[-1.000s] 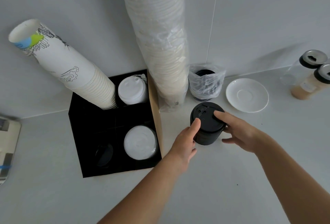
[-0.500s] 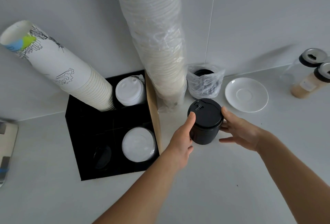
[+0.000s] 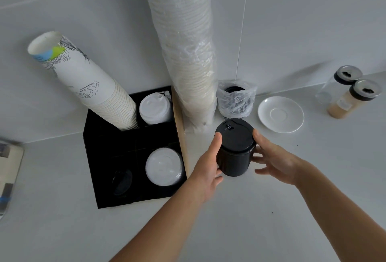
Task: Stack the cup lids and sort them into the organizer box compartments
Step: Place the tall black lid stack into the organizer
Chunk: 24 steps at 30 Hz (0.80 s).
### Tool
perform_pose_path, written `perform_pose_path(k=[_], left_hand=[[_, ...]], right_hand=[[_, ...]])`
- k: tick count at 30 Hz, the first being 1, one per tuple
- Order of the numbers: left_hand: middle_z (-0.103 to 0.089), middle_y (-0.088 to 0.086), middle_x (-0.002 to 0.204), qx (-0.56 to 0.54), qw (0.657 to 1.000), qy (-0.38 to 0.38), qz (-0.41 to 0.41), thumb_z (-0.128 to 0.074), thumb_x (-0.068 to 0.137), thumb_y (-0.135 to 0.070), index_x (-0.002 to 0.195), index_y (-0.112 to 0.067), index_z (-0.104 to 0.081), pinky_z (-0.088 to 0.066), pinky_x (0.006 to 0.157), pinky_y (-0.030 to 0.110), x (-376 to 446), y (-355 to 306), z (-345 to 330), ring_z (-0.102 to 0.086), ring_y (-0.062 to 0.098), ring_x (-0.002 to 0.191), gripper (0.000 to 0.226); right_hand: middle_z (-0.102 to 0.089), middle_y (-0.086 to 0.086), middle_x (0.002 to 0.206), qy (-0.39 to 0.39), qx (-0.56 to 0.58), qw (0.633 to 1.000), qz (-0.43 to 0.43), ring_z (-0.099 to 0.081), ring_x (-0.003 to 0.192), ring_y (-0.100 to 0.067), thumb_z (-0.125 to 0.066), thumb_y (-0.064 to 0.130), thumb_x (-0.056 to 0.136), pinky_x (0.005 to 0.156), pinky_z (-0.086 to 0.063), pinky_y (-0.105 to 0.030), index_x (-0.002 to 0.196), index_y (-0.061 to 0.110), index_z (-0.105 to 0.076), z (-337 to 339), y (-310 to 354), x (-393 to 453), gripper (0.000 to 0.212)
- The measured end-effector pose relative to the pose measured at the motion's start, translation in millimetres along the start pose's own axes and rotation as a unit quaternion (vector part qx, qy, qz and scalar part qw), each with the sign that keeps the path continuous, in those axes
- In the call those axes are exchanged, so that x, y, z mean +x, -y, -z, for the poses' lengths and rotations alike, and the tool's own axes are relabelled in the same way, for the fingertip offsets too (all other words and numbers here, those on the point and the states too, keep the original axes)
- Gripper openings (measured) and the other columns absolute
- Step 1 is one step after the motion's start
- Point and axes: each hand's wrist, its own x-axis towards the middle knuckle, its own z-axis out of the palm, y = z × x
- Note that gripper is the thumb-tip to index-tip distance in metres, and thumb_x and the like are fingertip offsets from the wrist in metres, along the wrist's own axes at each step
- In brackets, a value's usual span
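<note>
A stack of black cup lids (image 3: 235, 153) stands on the white counter just right of the black organizer box (image 3: 98, 178). My left hand (image 3: 206, 169) grips the stack's left side, thumb pointing up along it. My right hand (image 3: 275, 161) touches the right side with its thumb at the top rim and its fingers spread straight. In the box, white sip lids (image 3: 155, 109) fill the back-right compartment, white flat lids (image 3: 164, 165) the front-right, and a black lid (image 3: 122, 181) lies in the front-left.
Printed paper cups (image 3: 83, 82) lean out of the box's back-left compartment. A tall plastic-wrapped cup stack (image 3: 188, 57) rises behind the lids. Bagged black lids (image 3: 236, 99), a white saucer (image 3: 281, 114) and two jars (image 3: 351, 96) line the wall.
My right hand slid off the top of the black lid stack to its right side. My left hand stays on the left side. The stack stays in place.
</note>
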Motion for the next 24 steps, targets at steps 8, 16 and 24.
perform_pose_path(k=[8,16,24], left_hand=[[-0.049,0.003,0.144,-0.023,0.998,0.001,-0.057,-0.053,0.054,-0.079,0.104,-0.043,-0.055,-0.029,0.115,0.044,-40,4,13,-0.047,0.026,0.132,0.062],[-0.05,-0.003,0.145,-0.081,0.987,0.01,-0.141,-0.062,0.041,-0.089,0.13,-0.037,-0.057,-0.026,0.117,0.043,-82,16,47,-0.042,0.027,0.138,0.104],[-0.053,-0.008,0.141,-0.159,0.963,-0.039,-0.212,-0.067,0.042,-0.083,0.136,-0.033,-0.051,-0.032,0.113,0.039,-120,35,102,-0.056,0.017,0.123,0.108]], right_hand=[[-0.05,0.025,0.138,0.008,-0.02,0.998,0.066,-0.041,0.135,-0.021,-0.061,0.095,0.041,0.114,-0.032,-0.059,0.117,0.065,-0.054,-32,15,-37,0.081],[-0.064,0.039,0.118,0.026,-0.07,0.989,0.129,-0.049,0.123,0.005,-0.059,0.087,0.056,0.112,-0.034,-0.054,0.114,0.065,-0.056,-82,35,-63,0.062],[-0.057,0.028,0.136,0.081,-0.117,0.982,0.126,-0.046,0.131,-0.002,-0.055,0.082,0.063,0.109,-0.035,-0.052,0.123,0.059,-0.052,-151,45,-59,0.064]])
